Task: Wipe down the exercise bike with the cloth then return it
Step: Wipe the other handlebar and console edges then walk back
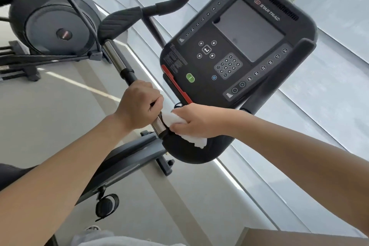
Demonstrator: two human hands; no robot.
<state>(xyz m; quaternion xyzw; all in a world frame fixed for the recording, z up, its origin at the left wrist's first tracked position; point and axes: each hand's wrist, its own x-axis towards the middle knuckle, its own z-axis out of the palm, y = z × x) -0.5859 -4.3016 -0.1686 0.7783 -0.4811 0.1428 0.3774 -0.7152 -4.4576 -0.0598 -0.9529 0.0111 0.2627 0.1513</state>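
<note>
The exercise bike fills the view, with its dark console [235, 46] tilted at upper right and a black and chrome handlebar [117, 60] running down from the upper left. My left hand [137, 106] is closed around that handlebar just below its black grip. My right hand [197, 120] presses a crumpled white cloth [191, 136] against the lower end of the chrome section, where the bar meets the black curved bend [191, 156]. Part of the cloth is hidden under my fingers.
A second machine with a round dark flywheel housing [54, 26] stands at upper left on the pale floor. The bike's frame and a pedal [106, 205] lie below my left forearm. Window blinds [329, 106] run along the right side. A brown surface [299, 237] shows at bottom right.
</note>
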